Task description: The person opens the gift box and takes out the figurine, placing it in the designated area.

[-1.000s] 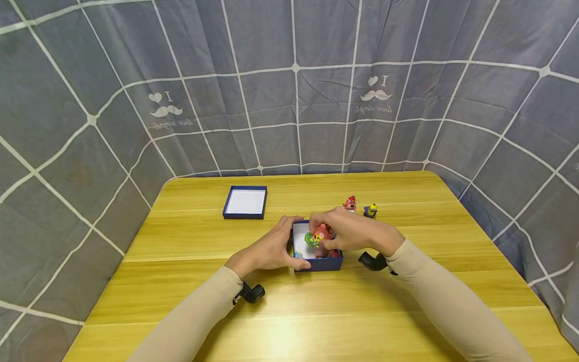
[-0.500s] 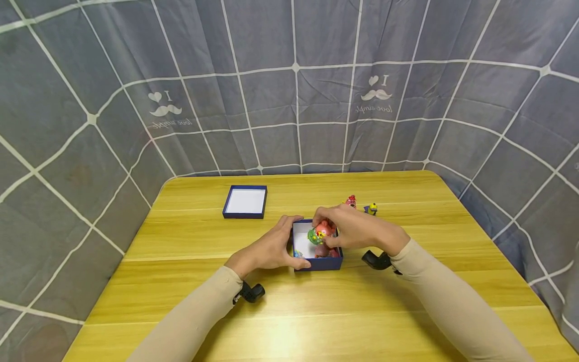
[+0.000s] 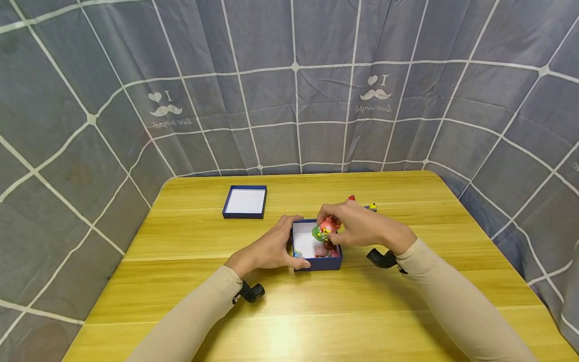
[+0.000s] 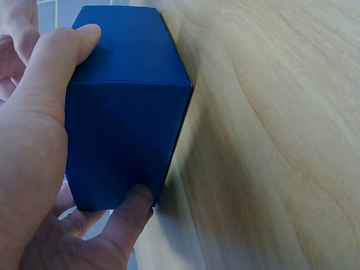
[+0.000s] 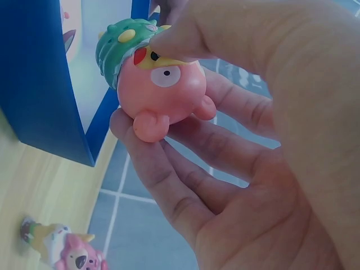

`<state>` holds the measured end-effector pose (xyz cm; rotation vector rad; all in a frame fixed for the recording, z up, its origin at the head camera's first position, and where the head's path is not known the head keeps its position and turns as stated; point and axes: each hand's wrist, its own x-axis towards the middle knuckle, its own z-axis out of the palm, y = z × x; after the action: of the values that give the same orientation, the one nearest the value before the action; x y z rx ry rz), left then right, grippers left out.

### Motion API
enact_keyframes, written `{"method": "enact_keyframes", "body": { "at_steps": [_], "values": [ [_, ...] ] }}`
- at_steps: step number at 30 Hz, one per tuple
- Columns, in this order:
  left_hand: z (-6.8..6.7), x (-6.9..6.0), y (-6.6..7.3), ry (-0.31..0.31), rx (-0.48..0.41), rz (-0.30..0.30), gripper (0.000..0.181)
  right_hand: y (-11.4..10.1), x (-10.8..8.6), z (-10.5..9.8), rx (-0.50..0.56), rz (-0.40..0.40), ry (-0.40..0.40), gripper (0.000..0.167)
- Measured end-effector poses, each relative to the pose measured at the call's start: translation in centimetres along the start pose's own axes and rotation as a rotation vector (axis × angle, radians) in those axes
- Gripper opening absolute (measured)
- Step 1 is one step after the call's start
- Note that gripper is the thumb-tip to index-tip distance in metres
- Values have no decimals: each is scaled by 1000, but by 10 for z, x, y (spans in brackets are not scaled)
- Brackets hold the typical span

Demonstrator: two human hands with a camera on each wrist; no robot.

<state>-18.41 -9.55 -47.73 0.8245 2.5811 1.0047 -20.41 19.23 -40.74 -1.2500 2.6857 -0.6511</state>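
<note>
Two hands are busy at the middle of the table, both plainly occupied. The right hand (image 3: 359,226) pinches a small glossy pink round-headed figurine in a knobbly green cap with yellow spots (image 5: 163,93), its thumb laid across the front and its fingers behind and beneath. That figurine is held up over the right side of an open, square-sided dark blue box with a white interior (image 3: 317,264); whether it touches the rim I can't tell. The left hand (image 3: 270,246) grips the box from its left side, thumb on the near wall and fingers round toward the far corner.

Down in the box, pink and reddish pieces (image 3: 322,251) crowd the near right corner, and a light blue bit (image 3: 298,254) sits in the near left one.

Farther out, beyond the right hand, a red-topped little figure (image 3: 351,198) and a yellow-topped one (image 3: 373,206) peek past it, mostly hidden. A shallow blue square lid with a white inside (image 3: 246,202) lies open side up toward the back left of the yellow wood-grained table (image 3: 289,311). Behind everything hangs a grey curtain with white grid lines (image 3: 253,45).
</note>
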Motion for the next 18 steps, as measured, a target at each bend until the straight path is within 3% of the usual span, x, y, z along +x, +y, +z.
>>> {"method": "enact_keyframes", "body": {
  "at_steps": [18],
  "values": [
    [3, 0, -4, 10, 9, 23, 126, 7, -14, -5, 8, 6, 47, 26]
  ]
}}
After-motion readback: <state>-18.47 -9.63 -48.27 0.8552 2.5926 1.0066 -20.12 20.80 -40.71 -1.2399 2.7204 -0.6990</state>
